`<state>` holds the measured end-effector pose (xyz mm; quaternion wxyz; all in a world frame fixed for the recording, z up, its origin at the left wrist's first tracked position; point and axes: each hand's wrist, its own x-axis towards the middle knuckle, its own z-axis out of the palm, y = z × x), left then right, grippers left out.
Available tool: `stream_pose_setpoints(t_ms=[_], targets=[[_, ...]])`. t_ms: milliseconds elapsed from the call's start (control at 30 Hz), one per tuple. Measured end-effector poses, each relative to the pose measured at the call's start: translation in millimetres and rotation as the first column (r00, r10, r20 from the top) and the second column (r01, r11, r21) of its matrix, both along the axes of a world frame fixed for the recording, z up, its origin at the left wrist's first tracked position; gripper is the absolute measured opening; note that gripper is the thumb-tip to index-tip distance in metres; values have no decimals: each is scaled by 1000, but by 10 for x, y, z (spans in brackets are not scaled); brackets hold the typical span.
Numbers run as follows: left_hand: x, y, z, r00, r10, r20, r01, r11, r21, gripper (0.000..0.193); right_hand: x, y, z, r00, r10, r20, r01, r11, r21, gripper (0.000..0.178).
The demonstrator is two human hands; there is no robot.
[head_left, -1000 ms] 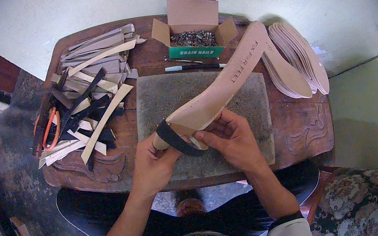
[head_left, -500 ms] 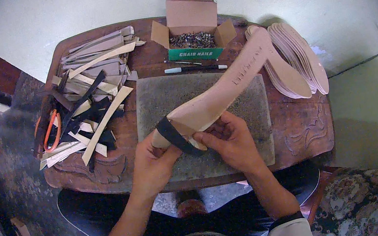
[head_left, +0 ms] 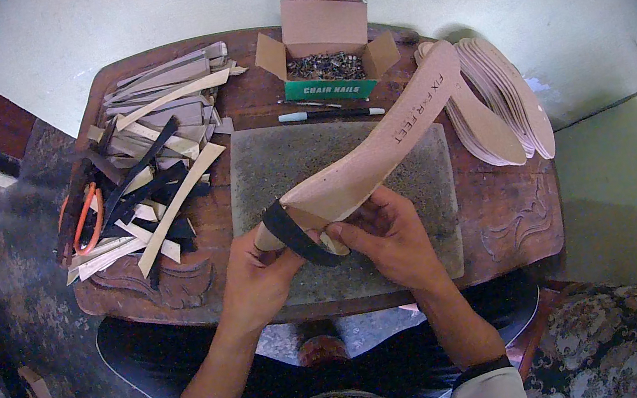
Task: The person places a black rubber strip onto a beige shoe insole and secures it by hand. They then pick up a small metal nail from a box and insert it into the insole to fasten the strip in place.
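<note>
A tan shoe insole (head_left: 378,154) with dark print is held up above a grey stone slab (head_left: 422,220), its far end tilted to the right. A black strap (head_left: 297,234) loops across its near end. My left hand (head_left: 259,271) grips that end and the strap from the left, fingers partly hidden underneath. On the other side my right hand (head_left: 383,239) pinches the strap's end against the insole's edge with the thumb on top; a pale bit of the strap's underside shows there.
Cut strap pieces in tan and black (head_left: 176,138) lie heaped at the left, with orange-handled scissors (head_left: 88,219). An open box of small nails (head_left: 330,90) stands at the back, a marker (head_left: 330,114) before it. Stacked insoles (head_left: 495,104) sit at the right of the wooden table (head_left: 498,229).
The insole has shifted very slightly to the right and its far end is steadier in view. Both hands keep their hold in almost the same place.
</note>
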<state>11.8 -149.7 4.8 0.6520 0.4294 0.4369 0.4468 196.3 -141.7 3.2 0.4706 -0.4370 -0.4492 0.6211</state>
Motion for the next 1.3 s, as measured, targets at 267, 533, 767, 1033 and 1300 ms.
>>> stream_pose_setpoints(t_ms=[267,533,767,1033,1300], targets=[[-2,0,-18,1000,9,23,-9,1000,-2,23,-22,-2,-4,1000,7,15,-7,1000,19,38],[-12,-3,-14,1000,-4,11,4,1000,10,22,-13,-2,-45,1000,3,0,-3,1000,18,36],[2,-1,-8,1000,9,25,-9,1000,-9,22,-21,-6,-9,998,-9,57,9,1000,5,33],[-32,-12,-102,992,93,82,-85,991,-106,24,86,49,67,995,95,-25,-97,991,-97,31],[44,4,-46,977,163,135,-152,984,-90,31,18,27,33,997,54,-56,-59,994,-92,29]])
